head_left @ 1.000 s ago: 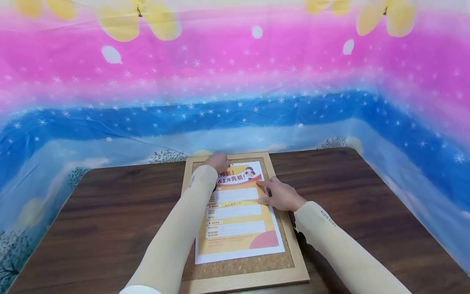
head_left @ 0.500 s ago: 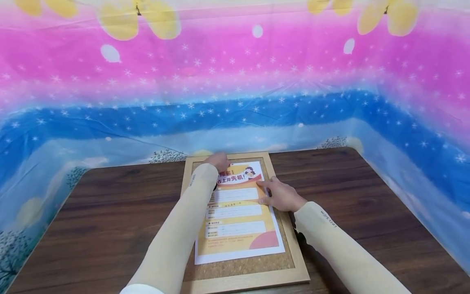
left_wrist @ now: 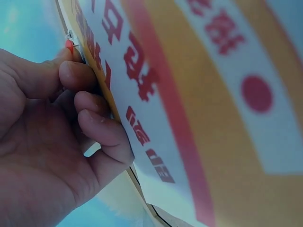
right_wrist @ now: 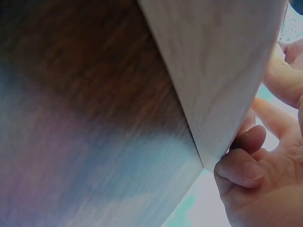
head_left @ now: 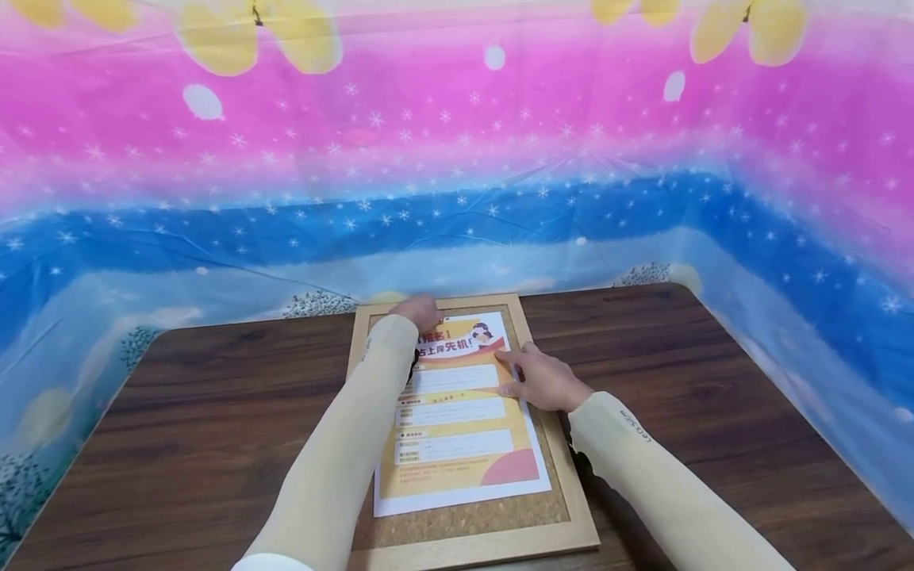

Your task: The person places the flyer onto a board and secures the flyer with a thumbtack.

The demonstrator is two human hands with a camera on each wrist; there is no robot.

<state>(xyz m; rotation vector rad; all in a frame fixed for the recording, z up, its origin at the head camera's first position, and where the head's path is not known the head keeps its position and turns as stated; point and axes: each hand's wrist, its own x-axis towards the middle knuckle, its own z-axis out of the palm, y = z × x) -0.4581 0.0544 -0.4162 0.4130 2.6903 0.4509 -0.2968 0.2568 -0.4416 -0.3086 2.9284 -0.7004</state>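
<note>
A printed yellow, red and white poster (head_left: 464, 432) lies on a wood-framed cork board (head_left: 474, 517). At the poster's top, my left hand (head_left: 421, 312) pinches a small red push pin (left_wrist: 70, 46) between thumb and forefinger; its other fingers curl against the paper. The pin's tip is hard to make out. My right hand (head_left: 548, 381) rests at the poster's right edge, forefinger and thumb spread apart on the sheet. In the right wrist view, other fingers of the right hand (right_wrist: 265, 165) bend beside the board's wooden frame (right_wrist: 213, 71).
The board lies on a dark brown wooden table (head_left: 236, 396), near its back edge. A pink and blue patterned cloth (head_left: 428, 159) hangs behind the table and along its sides. Bare tabletop shows on both sides of the board.
The head view has shifted slightly. Both hands keep their places on the poster, and the board has not visibly moved on the table.
</note>
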